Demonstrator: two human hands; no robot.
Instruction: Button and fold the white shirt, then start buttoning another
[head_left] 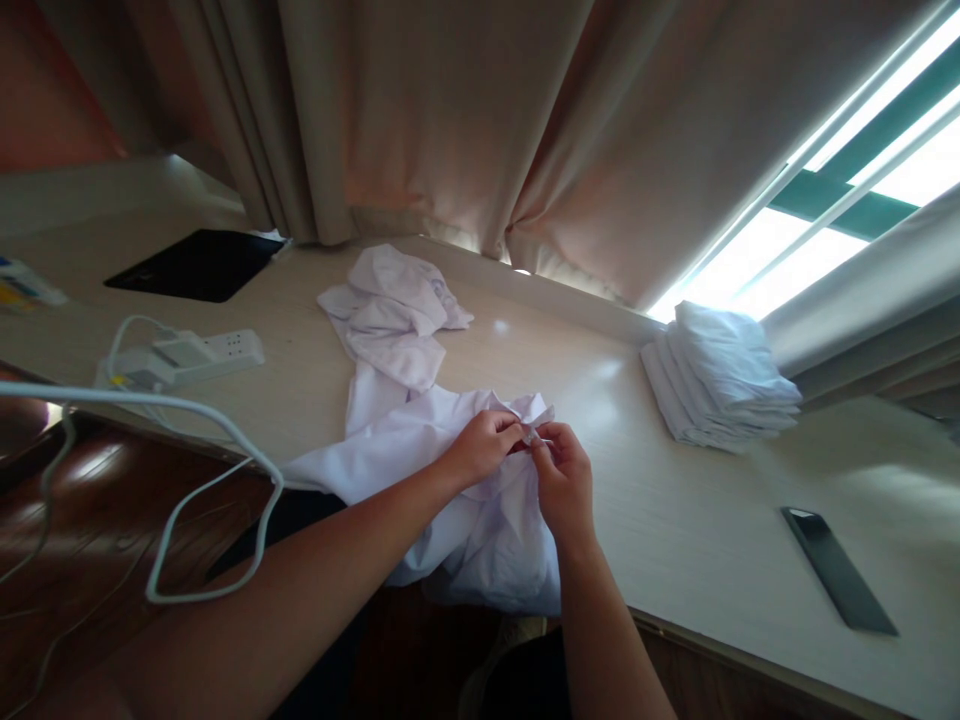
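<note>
A white garment (420, 430), perhaps a shirt or a coat, lies crumpled over the table's front edge, its lower part hanging down towards my lap. Both hands meet at a stiff, collar-like edge of it. My left hand (491, 440) pinches the cloth between thumb and fingers. Close beside it on the right, my right hand (561, 470) grips the same edge, thumb on top. Whether a button sits between the fingertips is too small to tell. Farther back, a bunched white cloth (397, 300) rests on the table and seems to join the garment.
On the right of the table (675, 530) stands a stack of folded white cloths (720, 375), with a dark phone (838, 570) nearer me. At left are a power strip (210, 355), a black mat (196, 265) and a looping white cable (225, 425). Curtains (465, 110) hang behind.
</note>
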